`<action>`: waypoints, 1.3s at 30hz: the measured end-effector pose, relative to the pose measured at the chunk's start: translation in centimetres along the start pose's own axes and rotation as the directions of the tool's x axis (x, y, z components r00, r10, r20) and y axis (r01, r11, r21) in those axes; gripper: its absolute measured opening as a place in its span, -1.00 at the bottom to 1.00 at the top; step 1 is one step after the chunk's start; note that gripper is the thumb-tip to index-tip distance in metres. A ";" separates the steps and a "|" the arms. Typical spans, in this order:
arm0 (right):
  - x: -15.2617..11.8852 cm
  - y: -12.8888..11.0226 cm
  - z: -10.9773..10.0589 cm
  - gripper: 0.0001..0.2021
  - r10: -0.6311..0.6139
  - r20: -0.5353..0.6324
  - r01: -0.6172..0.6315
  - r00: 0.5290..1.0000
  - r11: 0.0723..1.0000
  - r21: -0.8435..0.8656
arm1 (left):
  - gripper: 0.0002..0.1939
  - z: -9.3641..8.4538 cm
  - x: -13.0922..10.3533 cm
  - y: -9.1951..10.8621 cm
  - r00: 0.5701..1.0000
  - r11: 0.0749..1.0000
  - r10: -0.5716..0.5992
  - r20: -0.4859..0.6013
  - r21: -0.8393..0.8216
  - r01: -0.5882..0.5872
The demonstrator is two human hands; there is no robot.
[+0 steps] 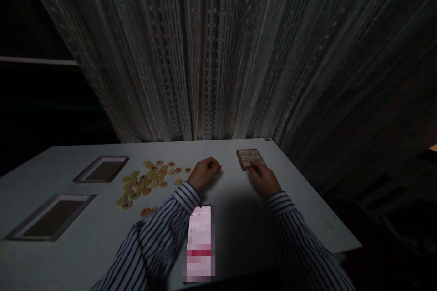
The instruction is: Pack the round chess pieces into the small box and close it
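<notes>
White table (235,209), flat box (250,156) near its far right corner.
Right hand (264,180), nearer, touches the box just ahead with bent fingers; whether they grip, I cannot tell. Left hand (204,174) curls closed, near scattered discs (154,184).

A striped curtain (201,54) with dashed vertical bands hangs in folds across the back, falling behind the far edge of a white rectangular table (246,236). The light is dim, the tabletop paler than its surroundings. At left, a thin pale horizontal strip (37,60) crosses near-black space; at the right edge sits a small orange-lit patch (433,147). The lower right is too dark to make out.
</notes>
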State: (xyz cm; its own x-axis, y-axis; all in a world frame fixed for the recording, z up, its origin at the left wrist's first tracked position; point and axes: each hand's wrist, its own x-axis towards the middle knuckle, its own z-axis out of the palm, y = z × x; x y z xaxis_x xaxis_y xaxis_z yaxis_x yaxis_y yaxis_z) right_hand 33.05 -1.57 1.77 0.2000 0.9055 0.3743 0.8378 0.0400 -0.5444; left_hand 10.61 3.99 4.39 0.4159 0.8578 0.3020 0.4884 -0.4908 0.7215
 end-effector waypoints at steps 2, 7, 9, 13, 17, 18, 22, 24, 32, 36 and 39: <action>-0.7 -1.0 0.3 -0.69 -0.010 0.006 0.010 1.000 0.999 0.037 | -0.74 -0.5 -1.1 -0.1 0.999 0.998 -0.010 -0.046 -0.064 0.007; -2.5 -3.2 1.1 -0.67 -0.041 0.048 0.034 0.998 0.989 0.143 | -0.72 -1.2 -4.2 -0.7 0.987 0.971 -0.111 -0.119 -0.222 0.082; -3.3 -4.1 1.6 -0.66 -0.043 0.074 0.026 0.996 0.976 0.217 | -0.68 -1.6 -5.6 -1.2 0.983 0.965 -0.145 -0.116 -0.234 0.115; -5.4 -5.2 2.8 -0.65 -0.058 0.159 0.008 0.986 0.955 0.298 | -0.67 -2.6 -8.7 -2.5 0.974 0.964 -0.201 -0.100 -0.198 0.179; -7.3 -6.0 4.6 -0.69 -0.115 0.227 0.038 0.967 0.947 0.318 | -0.69 -3.0 -11.3 -3.6 0.962 0.959 -0.253 -0.105 -0.160 0.234; -7.7 -6.2 5.1 -0.70 -0.117 0.211 0.045 0.970 0.947 0.318 | -0.70 -2.8 -11.8 -3.8 0.961 0.959 -0.254 -0.105 -0.156 0.236; -8.8 -7.3 6.2 -0.70 -0.163 0.228 0.093 0.960 0.952 0.291 | -0.71 -1.7 -13.1 -4.9 0.966 0.968 -0.235 -0.110 -0.121 0.222; -9.2 -7.8 6.6 -0.69 -0.159 0.252 0.094 0.955 0.963 0.253 | -0.70 -1.0 -13.6 -5.5 0.968 0.975 -0.222 -0.119 -0.041 0.218; -10.4 -8.2 8.5 -0.67 -0.147 0.211 0.110 0.966 0.978 0.179 | -0.65 -0.2 -14.6 -6.0 0.993 0.992 -0.025 -0.119 0.123 0.040; -10.7 -7.9 8.9 -0.68 -0.189 0.194 0.160 0.963 0.975 0.157 | -0.67 -0.2 -14.6 -5.9 0.995 0.993 -0.029 -0.100 0.115 0.040; -10.9 -7.8 8.9 -0.67 -0.178 0.217 0.156 0.960 0.981 0.116 | -0.68 0.1 -14.7 -6.1 0.991 0.994 -0.052 -0.126 0.093 0.064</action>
State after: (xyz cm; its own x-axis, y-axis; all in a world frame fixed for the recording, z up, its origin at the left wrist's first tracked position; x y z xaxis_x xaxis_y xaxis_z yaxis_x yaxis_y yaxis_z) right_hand 19.81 -7.98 -4.67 -0.0676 0.9537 0.2931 0.7941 0.2293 -0.5629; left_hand 1.57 -5.60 -4.52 0.2901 0.8946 0.3399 0.5834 -0.4468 0.6782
